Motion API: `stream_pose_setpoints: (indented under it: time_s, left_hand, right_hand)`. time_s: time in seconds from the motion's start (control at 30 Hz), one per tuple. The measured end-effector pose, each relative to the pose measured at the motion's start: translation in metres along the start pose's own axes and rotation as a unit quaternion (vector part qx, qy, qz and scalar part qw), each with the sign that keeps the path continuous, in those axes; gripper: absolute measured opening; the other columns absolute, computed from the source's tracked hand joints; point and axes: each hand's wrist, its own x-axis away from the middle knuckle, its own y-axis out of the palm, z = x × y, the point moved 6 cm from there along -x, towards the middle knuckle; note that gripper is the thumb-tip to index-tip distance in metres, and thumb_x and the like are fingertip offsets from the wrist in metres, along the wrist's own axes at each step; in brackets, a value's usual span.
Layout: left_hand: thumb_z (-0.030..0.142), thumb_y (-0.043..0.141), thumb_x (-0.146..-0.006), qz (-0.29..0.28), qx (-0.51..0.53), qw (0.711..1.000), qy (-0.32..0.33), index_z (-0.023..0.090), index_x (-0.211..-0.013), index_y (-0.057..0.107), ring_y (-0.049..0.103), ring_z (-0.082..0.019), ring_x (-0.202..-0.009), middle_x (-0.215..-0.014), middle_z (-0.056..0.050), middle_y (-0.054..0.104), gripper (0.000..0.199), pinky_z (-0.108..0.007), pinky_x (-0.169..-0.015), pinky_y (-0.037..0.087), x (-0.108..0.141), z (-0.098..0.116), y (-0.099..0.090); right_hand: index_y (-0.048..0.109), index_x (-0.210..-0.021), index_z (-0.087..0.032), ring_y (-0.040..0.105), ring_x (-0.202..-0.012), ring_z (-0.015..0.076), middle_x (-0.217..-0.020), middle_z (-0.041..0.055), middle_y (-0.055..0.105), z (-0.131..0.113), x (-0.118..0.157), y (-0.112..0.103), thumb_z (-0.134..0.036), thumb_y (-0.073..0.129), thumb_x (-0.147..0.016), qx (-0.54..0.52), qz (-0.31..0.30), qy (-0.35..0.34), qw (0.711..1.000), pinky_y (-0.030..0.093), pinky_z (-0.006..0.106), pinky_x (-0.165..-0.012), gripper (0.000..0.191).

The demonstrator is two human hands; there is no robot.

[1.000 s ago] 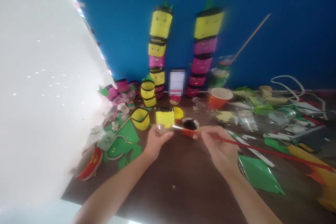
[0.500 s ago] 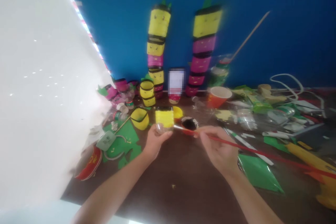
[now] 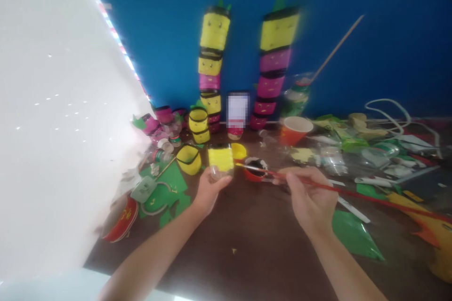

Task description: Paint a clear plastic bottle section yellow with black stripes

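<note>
Gripped by its lower end in my left hand is a cut plastic bottle piece, painted yellow with a dark rim and a clear part at the bottom. My right hand is closed round a long red-handled paintbrush. Its bristles point left, a little to the right of the yellow piece; whether they touch it I cannot make out. Below the brush tip stands a small red cup with dark paint inside. A yellow paint dish sits just behind the bottle piece.
Yellow and magenta painted bottle stacks rise against the blue wall. An orange-red paper cup stands behind my right hand. Plastic bottles and scraps cover the right side. Green sheets and a red bowl lie at left, with a yellow painted cup.
My right hand has moved right with the paintbrush, so the brush's tip has drawn away from the yellow bottle piece. The left hand stays nearly in place.
</note>
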Motion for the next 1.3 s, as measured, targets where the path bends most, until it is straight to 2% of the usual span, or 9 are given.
stream_pose_setpoints:
  time_s: [0.17, 0.33, 0.43, 0.6, 0.67, 0.83, 0.93, 1.1, 1.3]
  left_hand:
    - [0.022, 0.086, -0.055, -0.009, 0.013, 1.0, 0.003, 0.016, -0.09, 0.067, 0.064, -0.016, -0.085, -0.09, -0.004, 0.072, 0.041, -0.033, -0.09, 0.044, 0.001, 0.001, 0.002]
    - [0.021, 0.087, -0.053, -0.018, 0.025, 1.0, 0.0, 0.016, -0.09, 0.069, 0.064, -0.015, -0.084, -0.09, -0.003, 0.073, 0.041, -0.03, -0.086, 0.045, 0.001, 0.002, 0.005]
    - [0.022, 0.087, -0.054, -0.022, 0.033, 0.999, -0.004, 0.016, -0.09, 0.07, 0.065, -0.015, -0.084, -0.089, -0.003, 0.073, 0.04, -0.03, -0.086, 0.045, 0.001, 0.002, 0.007]
    - [0.023, 0.087, -0.054, -0.032, 0.041, 0.999, -0.002, 0.016, -0.089, 0.07, 0.065, -0.015, -0.083, -0.088, -0.004, 0.073, 0.04, -0.03, -0.084, 0.046, 0.002, 0.004, 0.009]
    - [0.023, 0.086, -0.054, -0.031, 0.031, 0.999, 0.003, 0.016, -0.091, 0.069, 0.065, -0.015, -0.084, -0.09, -0.004, 0.073, 0.041, -0.029, -0.084, 0.046, 0.002, 0.004, 0.008]
    - [0.024, 0.087, -0.054, 0.06, -0.064, 0.995, 0.041, 0.016, -0.087, 0.06, 0.065, -0.015, -0.081, -0.085, -0.003, 0.07, 0.043, -0.03, -0.083, 0.048, 0.002, 0.009, -0.004]
    - [0.025, 0.087, -0.052, 0.105, -0.114, 0.986, 0.061, 0.017, -0.083, 0.054, 0.065, -0.015, -0.078, -0.08, -0.001, 0.068, 0.045, -0.03, -0.081, 0.048, 0.004, 0.015, -0.006]
    - [0.028, 0.086, -0.053, 0.123, -0.155, 0.978, 0.063, 0.018, -0.081, 0.052, 0.064, -0.014, -0.072, -0.075, 0.0, 0.065, 0.045, -0.028, -0.075, 0.049, 0.005, 0.016, -0.006]
    - [0.03, 0.087, -0.051, 0.134, -0.193, 0.97, 0.061, 0.018, -0.08, 0.052, 0.063, -0.015, -0.07, -0.071, 0.002, 0.064, 0.047, -0.029, -0.074, 0.049, 0.003, 0.008, -0.015]
  right_hand:
    - [0.058, -0.07, -0.022, 0.067, -0.055, 0.0182, -0.06, 0.0011, 0.068, 0.019, 0.004, 0.006, -0.043, 0.066, -0.082, -0.057, 0.015, 0.095, 0.994, 0.058, 0.033, -0.056, 0.026]
    - [0.064, -0.071, -0.021, 0.067, -0.056, 0.0177, -0.059, 0.0021, 0.068, 0.002, 0.003, 0.011, -0.044, 0.065, -0.083, 0.055, 0.011, 0.053, 0.997, 0.058, 0.033, -0.062, 0.026]
    - [0.061, -0.072, -0.022, 0.067, -0.057, 0.0175, -0.06, 0.0012, 0.068, -0.002, 0.002, 0.005, -0.045, 0.065, -0.083, 0.042, 0.044, 0.036, 0.997, 0.059, 0.034, -0.065, 0.026]
    - [0.065, -0.074, -0.021, 0.067, -0.057, 0.0165, -0.061, 0.0014, 0.068, -0.004, 0.002, 0.012, -0.043, 0.063, -0.085, 0.047, -0.017, 0.03, 0.998, 0.058, 0.031, -0.06, 0.024]
    - [0.065, -0.074, -0.021, 0.068, -0.058, 0.0169, -0.063, 0.0023, 0.069, -0.005, 0.001, 0.011, -0.042, 0.064, -0.084, 0.054, -0.009, 0.02, 0.998, 0.059, 0.031, -0.062, 0.023]
    - [0.06, -0.07, -0.023, 0.068, -0.053, 0.0178, -0.06, 0.0014, 0.069, -0.003, 0.002, 0.002, -0.041, 0.068, -0.081, 0.01, 0.058, 0.023, 0.998, 0.06, 0.032, -0.059, 0.022]
    - [0.062, -0.066, -0.022, 0.068, -0.052, 0.0171, -0.061, 0.0021, 0.07, -0.006, 0.01, 0.01, -0.035, 0.069, -0.081, 0.021, 0.024, 0.029, 0.999, 0.059, 0.03, -0.054, 0.021]
    - [0.065, -0.065, -0.021, 0.068, -0.055, 0.0153, -0.063, 0.002, 0.071, -0.016, 0.021, 0.027, -0.031, 0.066, -0.082, 0.056, -0.042, -0.001, 0.998, 0.057, 0.024, -0.053, 0.019]
    - [0.069, -0.068, -0.022, 0.069, -0.06, 0.014, -0.065, 0.0006, 0.072, -0.023, 0.023, 0.036, -0.021, 0.063, -0.084, 0.13, -0.057, -0.058, 0.988, 0.056, 0.023, -0.06, 0.017]
